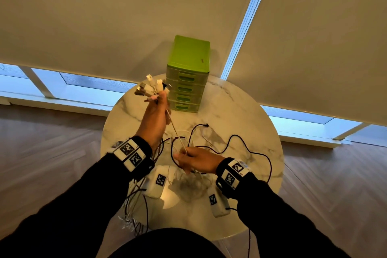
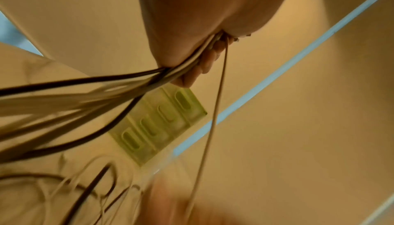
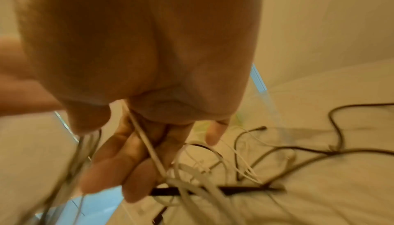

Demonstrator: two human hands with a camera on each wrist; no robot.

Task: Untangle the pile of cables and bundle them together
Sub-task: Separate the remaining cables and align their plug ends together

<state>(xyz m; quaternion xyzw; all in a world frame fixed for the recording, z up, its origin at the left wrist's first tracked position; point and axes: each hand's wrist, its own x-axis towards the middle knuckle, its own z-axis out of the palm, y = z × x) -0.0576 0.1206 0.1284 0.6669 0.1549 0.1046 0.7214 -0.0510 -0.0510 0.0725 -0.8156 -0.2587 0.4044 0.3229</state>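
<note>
My left hand [image 1: 158, 109] is raised above the table and grips a bunch of cable ends [image 1: 151, 89], whose white and grey plugs fan out above the fist. In the left wrist view the gripped strands [image 2: 181, 67] hang from the left hand [image 2: 189, 31] in black and white. One white cable [image 1: 175, 130] runs taut from that fist down to my right hand [image 1: 188, 158], whose fingers curl round it. The right wrist view shows this white cable [image 3: 147, 142] crossing the fingers [image 3: 119, 157]. A loose tangle of white and black cables [image 1: 201, 142] lies on the table under the right hand.
A round marble table [image 1: 240, 111] carries a green drawer unit [image 1: 187, 75] at its far edge, close behind the left hand. A long black cable [image 1: 253, 153] loops to the right. Two white marked boxes [image 1: 158, 183] lie near the front edge. Wooden floor surrounds the table.
</note>
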